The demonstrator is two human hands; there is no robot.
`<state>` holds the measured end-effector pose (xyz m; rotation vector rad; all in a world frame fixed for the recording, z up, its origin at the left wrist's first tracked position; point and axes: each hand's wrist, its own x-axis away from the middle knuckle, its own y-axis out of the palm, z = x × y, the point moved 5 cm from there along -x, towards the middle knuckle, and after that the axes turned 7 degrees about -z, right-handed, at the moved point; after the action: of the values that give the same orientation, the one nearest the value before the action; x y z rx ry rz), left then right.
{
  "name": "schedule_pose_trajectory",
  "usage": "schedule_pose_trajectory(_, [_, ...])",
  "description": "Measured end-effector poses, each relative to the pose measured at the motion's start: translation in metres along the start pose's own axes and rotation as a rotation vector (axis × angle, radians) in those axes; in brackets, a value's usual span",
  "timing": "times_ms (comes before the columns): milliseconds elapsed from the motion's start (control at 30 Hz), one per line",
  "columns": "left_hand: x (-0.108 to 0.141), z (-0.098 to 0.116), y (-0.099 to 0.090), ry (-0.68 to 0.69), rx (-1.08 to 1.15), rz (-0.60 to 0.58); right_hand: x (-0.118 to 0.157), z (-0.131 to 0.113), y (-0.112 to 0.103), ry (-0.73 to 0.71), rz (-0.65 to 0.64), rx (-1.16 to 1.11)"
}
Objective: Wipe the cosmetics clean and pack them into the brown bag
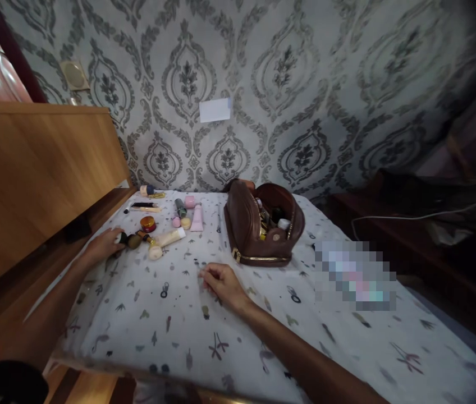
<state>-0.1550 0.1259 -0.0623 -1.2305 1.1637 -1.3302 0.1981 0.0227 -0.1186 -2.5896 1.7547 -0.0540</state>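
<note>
My left hand [104, 246] is at the left side of the cloth-covered table, its fingers around a small dark bottle [122, 239] with a pale end. Beside it lie a round brown item [134, 241], a cream tube [171, 237] and an amber jar [147, 224]. My right hand [223, 285] rests near the middle of the cloth, its fingers curled together; whether they hold anything is too small to tell. Behind it and to the right stands a brown cosmetic bag [259, 224], unzipped, with small items inside.
A pink tube [197, 217], a dark green bottle [180, 208] and several small jars stand farther back. Pencil-like items [145, 209] lie at the back left. A wooden cabinet [40, 185] borders the left side. A blurred-out object [356, 275] lies at the right.
</note>
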Motion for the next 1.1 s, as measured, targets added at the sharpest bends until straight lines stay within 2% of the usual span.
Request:
schedule_pose_trajectory(67, [0.003,-0.002,-0.007,-0.019,0.020,0.048,0.003,0.000,0.001,-0.038,-0.006,0.000])
schedule_pose_trajectory(167, [0.012,0.003,-0.030,-0.047,0.100,0.223,0.007,0.001,0.000,-0.059,-0.020,-0.026])
schedule_pose_trajectory(233, [0.020,0.017,-0.046,-0.030,0.189,0.320,0.008,0.002,-0.001,-0.068,-0.026,-0.040])
schedule_pose_trajectory(267, [0.023,0.028,-0.050,-0.008,0.243,0.327,0.008,0.002,-0.002,-0.076,-0.029,-0.046])
schedule_pose_trajectory(333, [0.030,0.060,-0.052,0.082,0.376,0.274,0.008,0.003,-0.002,-0.105,-0.026,-0.066])
schedule_pose_trajectory(433, [0.043,0.128,-0.042,0.351,0.580,0.125,0.008,0.002,-0.003,-0.164,0.018,-0.077])
schedule_pose_trajectory(533, [0.063,0.197,-0.024,0.549,0.568,-0.051,0.010,0.001,-0.005,-0.218,0.071,-0.024])
schedule_pose_trajectory(633, [0.080,0.243,-0.010,0.689,0.501,-0.138,0.011,0.000,-0.008,-0.229,0.103,0.036])
schedule_pose_trajectory(700, [0.083,0.255,-0.004,0.703,0.460,-0.154,0.011,0.000,-0.013,-0.218,0.124,0.032])
schedule_pose_trajectory(767, [0.079,0.256,-0.003,0.683,0.437,-0.128,0.011,-0.001,-0.017,-0.223,0.135,-0.022])
schedule_pose_trajectory(833, [0.072,0.251,-0.010,0.644,0.428,-0.049,0.010,-0.002,-0.019,-0.229,0.133,-0.089])
schedule_pose_trajectory(967, [0.068,0.242,-0.034,0.526,0.495,0.185,0.010,-0.002,-0.018,-0.195,0.132,-0.148])
schedule_pose_trajectory(1033, [0.075,0.248,-0.037,0.577,0.574,0.223,0.010,-0.001,-0.018,-0.180,0.132,-0.161])
schedule_pose_trajectory(1100, [0.084,0.263,-0.027,0.749,0.586,0.151,0.009,0.000,-0.018,-0.190,0.128,-0.167])
